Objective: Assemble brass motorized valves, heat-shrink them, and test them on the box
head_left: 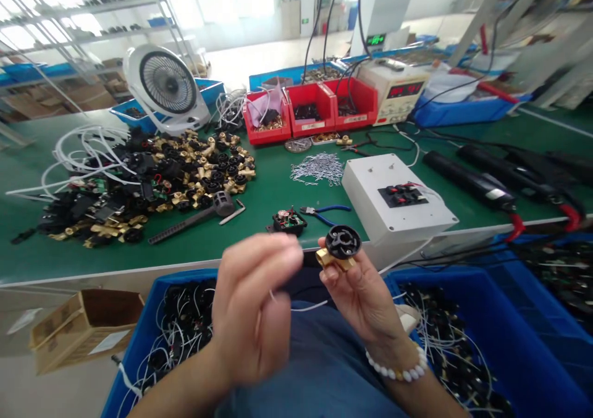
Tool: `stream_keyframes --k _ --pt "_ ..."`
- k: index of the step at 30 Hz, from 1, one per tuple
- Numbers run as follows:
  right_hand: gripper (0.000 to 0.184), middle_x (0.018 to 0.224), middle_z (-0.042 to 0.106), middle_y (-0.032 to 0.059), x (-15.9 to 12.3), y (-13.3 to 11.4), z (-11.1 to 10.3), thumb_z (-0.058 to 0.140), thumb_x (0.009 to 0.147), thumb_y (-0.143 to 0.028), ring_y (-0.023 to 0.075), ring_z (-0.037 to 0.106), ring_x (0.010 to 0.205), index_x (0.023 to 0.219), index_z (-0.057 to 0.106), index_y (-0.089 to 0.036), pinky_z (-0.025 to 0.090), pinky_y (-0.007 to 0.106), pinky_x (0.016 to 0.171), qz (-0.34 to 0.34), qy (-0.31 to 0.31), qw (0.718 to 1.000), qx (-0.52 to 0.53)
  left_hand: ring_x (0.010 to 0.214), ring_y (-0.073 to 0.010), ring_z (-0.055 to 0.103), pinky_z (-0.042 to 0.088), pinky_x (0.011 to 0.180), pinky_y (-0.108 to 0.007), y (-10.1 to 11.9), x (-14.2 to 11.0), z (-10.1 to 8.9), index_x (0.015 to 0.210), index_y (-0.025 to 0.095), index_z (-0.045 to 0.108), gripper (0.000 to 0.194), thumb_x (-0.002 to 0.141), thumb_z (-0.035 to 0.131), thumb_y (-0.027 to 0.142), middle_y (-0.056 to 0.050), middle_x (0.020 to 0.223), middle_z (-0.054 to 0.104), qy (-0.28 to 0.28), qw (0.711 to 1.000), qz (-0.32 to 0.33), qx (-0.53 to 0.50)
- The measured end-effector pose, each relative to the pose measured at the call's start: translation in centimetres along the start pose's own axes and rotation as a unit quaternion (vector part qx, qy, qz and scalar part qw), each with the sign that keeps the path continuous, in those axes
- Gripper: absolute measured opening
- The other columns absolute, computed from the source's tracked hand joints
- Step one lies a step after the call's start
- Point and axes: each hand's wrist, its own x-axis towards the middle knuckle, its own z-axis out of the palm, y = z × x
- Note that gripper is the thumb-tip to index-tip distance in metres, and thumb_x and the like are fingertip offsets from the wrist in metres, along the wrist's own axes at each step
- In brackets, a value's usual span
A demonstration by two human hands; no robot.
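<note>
Brass fitting (326, 259) w/ blk cap (343, 241) is pinched by R hand (365, 297); L hand (252, 307) blurred, grip can't be told.

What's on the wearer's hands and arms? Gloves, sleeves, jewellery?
Left hand: no glove, bare wrist; blurred, so can't rule out a ring. Right hand: no glove, bracelet of round white beads with a gold-coloured one. No sleeves visible on either forearm.
</note>
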Motion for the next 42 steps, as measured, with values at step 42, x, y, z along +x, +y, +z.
stream_keyframes --k 42 --pt "0.043 0.096 0.077 0.0049 -1.4 1.3 1.2 0.08 0.087 -0.042 0.0097 0.063 0.057 0.123 0.066 -0.022 0.053 0.025 0.058 0.094 -0.064 0.986 -0.125 0.12 -0.0256 0.071 0.064 0.089 -0.033 -1.4 2.4 2.4 0.104 0.021 0.074 0.039 0.102 0.051 0.052 -0.006 0.108 0.079 0.068 0.728 -0.447 -0.515"
